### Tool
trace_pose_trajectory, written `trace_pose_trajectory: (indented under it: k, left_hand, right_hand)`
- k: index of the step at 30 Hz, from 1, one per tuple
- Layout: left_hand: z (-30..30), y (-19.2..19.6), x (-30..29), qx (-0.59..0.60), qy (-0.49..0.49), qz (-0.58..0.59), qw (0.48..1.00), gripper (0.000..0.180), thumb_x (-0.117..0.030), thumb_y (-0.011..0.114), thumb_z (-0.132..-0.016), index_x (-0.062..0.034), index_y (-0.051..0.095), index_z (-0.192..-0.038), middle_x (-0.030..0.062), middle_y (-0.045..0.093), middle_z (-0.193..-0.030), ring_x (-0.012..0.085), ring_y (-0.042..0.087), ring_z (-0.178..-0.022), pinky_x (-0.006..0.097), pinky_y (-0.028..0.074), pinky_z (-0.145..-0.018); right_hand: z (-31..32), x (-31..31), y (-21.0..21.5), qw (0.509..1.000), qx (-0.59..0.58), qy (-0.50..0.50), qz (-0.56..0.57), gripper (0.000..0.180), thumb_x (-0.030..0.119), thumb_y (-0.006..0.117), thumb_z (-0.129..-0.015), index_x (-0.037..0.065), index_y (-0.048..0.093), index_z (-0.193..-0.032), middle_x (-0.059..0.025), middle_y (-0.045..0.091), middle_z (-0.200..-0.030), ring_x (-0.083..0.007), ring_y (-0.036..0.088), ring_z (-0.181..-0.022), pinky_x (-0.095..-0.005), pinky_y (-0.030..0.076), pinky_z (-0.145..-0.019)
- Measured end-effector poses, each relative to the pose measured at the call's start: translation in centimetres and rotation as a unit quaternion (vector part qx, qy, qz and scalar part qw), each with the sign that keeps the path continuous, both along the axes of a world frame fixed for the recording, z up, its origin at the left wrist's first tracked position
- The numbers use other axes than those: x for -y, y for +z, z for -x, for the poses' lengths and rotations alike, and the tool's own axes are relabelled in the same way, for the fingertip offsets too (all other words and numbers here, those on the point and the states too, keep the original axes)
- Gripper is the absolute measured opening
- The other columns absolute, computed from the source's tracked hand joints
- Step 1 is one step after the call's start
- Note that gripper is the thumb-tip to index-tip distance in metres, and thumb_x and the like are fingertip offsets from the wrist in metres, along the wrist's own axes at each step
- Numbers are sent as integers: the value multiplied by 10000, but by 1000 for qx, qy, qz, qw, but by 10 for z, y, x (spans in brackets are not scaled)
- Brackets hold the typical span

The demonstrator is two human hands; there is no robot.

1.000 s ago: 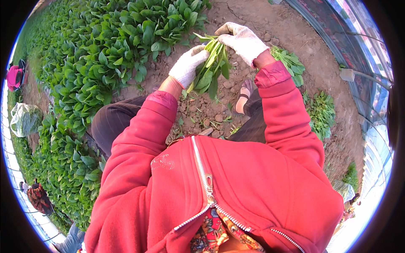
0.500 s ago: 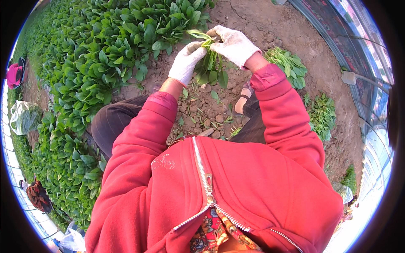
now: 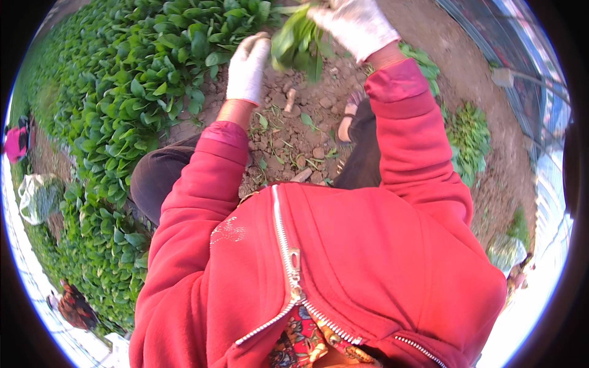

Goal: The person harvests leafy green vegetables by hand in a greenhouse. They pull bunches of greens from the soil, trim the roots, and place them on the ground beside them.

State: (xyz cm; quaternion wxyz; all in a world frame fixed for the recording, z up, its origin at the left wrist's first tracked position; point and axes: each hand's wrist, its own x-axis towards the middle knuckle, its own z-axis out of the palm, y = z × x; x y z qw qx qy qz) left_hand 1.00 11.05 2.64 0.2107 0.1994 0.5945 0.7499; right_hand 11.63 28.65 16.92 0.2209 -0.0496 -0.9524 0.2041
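Gripping a bunch of leafy greens (image 3: 299, 38) at the top of the head view, the right hand (image 3: 356, 24) wears a white work glove, and its fingers are curled shut around the stems, with the leaves hanging down and to the left of the fist. The left hand (image 3: 247, 66), gloved the same way, sits just beside the bunch on its left side; its fingertips reach up toward the leaves and seem to touch their edge, but whether those fingers are pinched together or slightly apart cannot be told, since the glove is seen from the back and is a little blurred. Both arms come up from the lower part of the picture in the sleeves of a red zip jacket (image 3: 343, 264). Under the hands lies bare brown soil (image 3: 294, 132) with clods and a few loose leaf scraps. A dense bed of green plants (image 3: 129, 104) fills the left side, running from the top down along the rim. To the right of the right sleeve, a heap of cut greens (image 3: 469, 138) lies on the ground, well apart from the held bunch. Near the left rim a pale sack (image 3: 37, 196) rests among the plants.
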Motion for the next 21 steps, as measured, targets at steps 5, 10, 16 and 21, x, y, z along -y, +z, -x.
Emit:
trace_pose_trajectory:
  k: [5, 10, 16, 21]
  left_hand:
    - [14, -6, 6, -37, -26, 70, 997, 403, -314, 646, -994, -11, 667, -1259, 93, 695, -1202, 166, 628, -1104, 313, 467, -1000]
    - [-4, -16, 19, -9, -89, 110, 990, 449, -356, 627, -1013, -15, 635, -1304, 117, 685, -1229, 213, 639, -1136, 343, 472, -1021]
    - [-2, -45, 54, 121, -118, 178, 969, 408, -328, 701, -970, -21, 653, -1234, 83, 684, -1164, 209, 664, -1070, 337, 506, -976]
    - [2, -63, 75, 165, -110, 222, 955, 371, -289, 700, -977, -31, 646, -1240, 87, 680, -1139, 198, 664, -1021, 322, 512, -941]
  right_hand:
    - [-99, -17, 37, 956, -215, -168, 112, 178, 34, 676, -904, 8, 684, -1080, -95, 724, -950, -155, 696, -888, -298, 552, -795]
    - [-237, -23, 7, 918, -207, -330, 70, 196, 27, 685, -904, 8, 688, -1099, -75, 720, -972, -135, 681, -892, -294, 549, -799]
    - [-364, -6, -71, 891, 89, -446, 1, 225, 247, 622, -956, 113, 661, -1133, -135, 699, -1031, -304, 693, -994, -402, 561, -854]
    - [-358, 5, -149, 793, 447, -412, -38, 237, 69, 511, -977, 49, 594, -1198, -176, 644, -1106, -311, 706, -1002, -418, 594, -865]
